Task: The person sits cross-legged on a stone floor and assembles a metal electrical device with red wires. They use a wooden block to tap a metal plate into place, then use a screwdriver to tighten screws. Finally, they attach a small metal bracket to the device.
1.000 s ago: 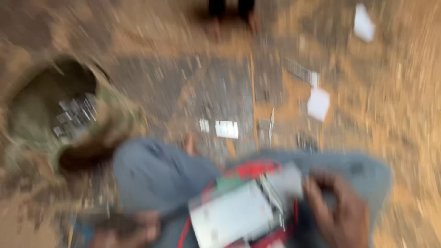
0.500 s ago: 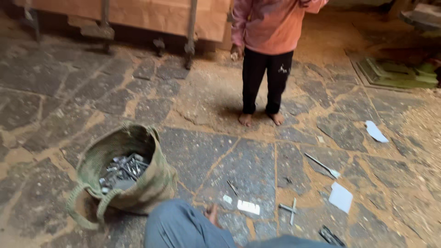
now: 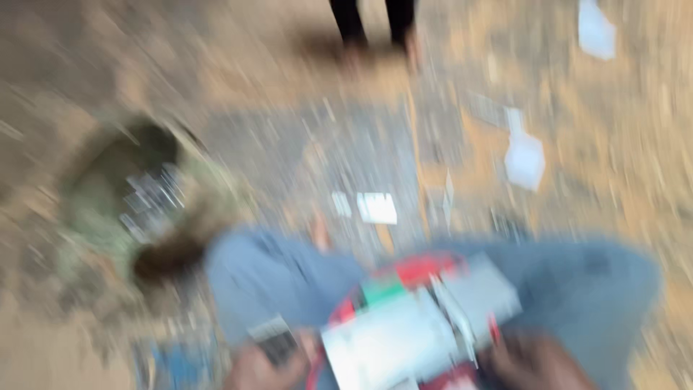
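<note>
The whole view is heavily blurred. A flat white and red pack (image 3: 415, 328) with a green patch lies on my lap, across my grey-blue trouser legs (image 3: 274, 278). My right hand (image 3: 530, 361) lies against the pack's lower right corner, and the blur hides its fingers. At the bottom edge, left of the pack, my left hand (image 3: 263, 368) has a small dark grey object (image 3: 274, 336) sticking up out of it.
An open olive cloth bag (image 3: 108, 202) with several metal pieces inside stands on the stone floor to my left. White paper scraps (image 3: 523, 155) and a small white card (image 3: 375, 208) lie ahead. Another person's dark-trousered legs (image 3: 372, 22) stand at the top.
The camera has swung back down from the standing person and the far floor to my lap. The pack and both hands are in view again, about where they were a second ago.
</note>
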Available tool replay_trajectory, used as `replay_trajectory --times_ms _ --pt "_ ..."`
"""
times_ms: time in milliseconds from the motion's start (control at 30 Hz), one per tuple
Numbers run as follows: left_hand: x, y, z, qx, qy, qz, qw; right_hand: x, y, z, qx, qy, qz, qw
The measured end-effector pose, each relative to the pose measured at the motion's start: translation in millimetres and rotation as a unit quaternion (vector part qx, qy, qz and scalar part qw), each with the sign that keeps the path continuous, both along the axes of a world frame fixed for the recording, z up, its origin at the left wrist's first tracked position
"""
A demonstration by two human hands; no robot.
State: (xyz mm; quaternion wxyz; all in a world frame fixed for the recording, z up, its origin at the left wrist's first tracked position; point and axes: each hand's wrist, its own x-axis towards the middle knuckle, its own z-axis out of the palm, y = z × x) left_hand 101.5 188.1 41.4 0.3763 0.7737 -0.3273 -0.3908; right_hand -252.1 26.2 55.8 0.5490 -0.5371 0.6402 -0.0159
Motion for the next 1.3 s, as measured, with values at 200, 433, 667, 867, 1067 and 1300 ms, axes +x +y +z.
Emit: replay_trajectory --times_ms 200,433,667,867,1067,1300 --pt "-4 25 -2 -0.024 -0.022 -0.066 0.997 -9 7 -9 0.054 0.086 0.052 0.993" --pt "-11 5 10 0.008 -0.044 -0.057 0.997 10 -3 13 0.059 0.103 0.083 0.989" --pt "-8 6 -12 0.029 -0.020 -0.061 0.998 13 -9 6 0.032 0.149 0.108 0.982" --pt "-3 18 -26 0.063 -0.034 -0.051 0.996 17 -12 7 0.063 0.194 0.122 0.971" --pt "-5 24 -26 -0.016 0.010 -0.051 0.999 13 -14 4 0.109 0.097 0.049 0.988" --pt "-18 21 -23 -0.021 -0.007 -0.043 0.999 14 -18 0 0.052 0.133 0.141 0.980"
